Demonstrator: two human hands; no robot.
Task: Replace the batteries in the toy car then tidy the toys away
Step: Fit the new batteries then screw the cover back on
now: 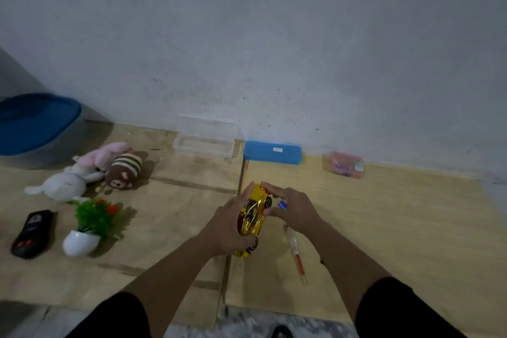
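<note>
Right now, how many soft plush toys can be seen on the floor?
3, all lying close together at the left: a white rabbit, a pink plush behind it, and a brown striped monkey to their right. None seems hidden.

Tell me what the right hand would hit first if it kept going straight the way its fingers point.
The right hand points left and slightly away, and its fingers already touch the yellow toy car held in the left hand. So the car comes first; depth looks close.

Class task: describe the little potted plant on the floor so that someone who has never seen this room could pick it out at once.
Start at the blue tub in the left corner, then move toward the camera past the plush toys. The potted plant stands there beside a black toy car. It alone has green leaves, orange flowers and a white egg-shaped pot.
</note>
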